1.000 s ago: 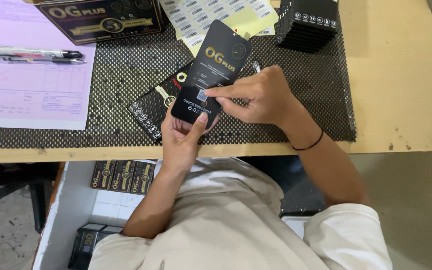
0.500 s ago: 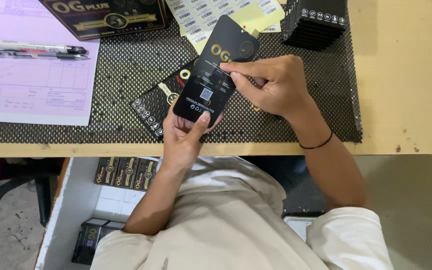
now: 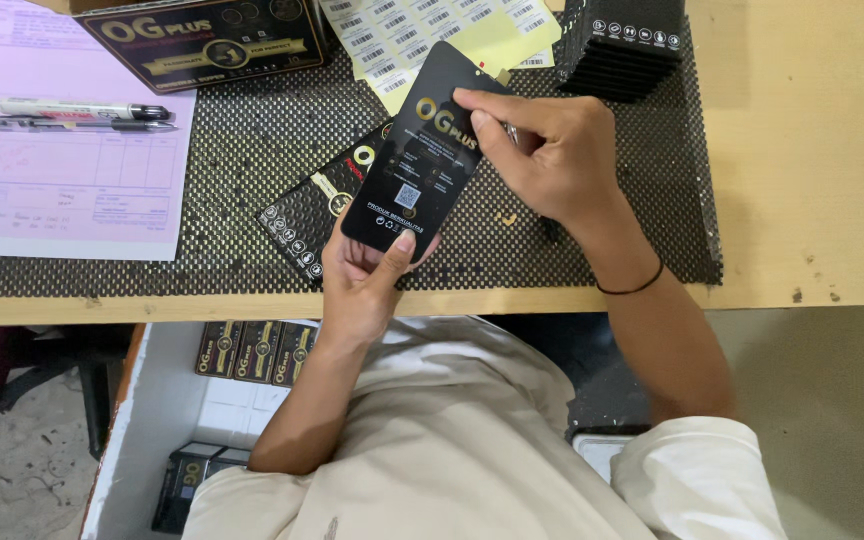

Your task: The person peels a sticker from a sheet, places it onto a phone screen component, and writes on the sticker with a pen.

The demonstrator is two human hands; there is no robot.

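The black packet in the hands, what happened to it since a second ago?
The right hand slid from the black packet's lower middle up to its top edge, where its fingers now pinch. The left hand kept hold of the bottom end, thumb on the front. The packet stayed tilted over the mesh mat. The pink form, two pens, label sheets and stack of black packets did not shift on the table.

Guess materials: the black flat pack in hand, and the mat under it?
Black flat pack: likely printed card, matte with gold print; it stays flat and stiff, pinched by left hand and right hand. Black mat: looks like rubbery open-mesh anti-slip sheet, dotted weave showing; exact material unclear.
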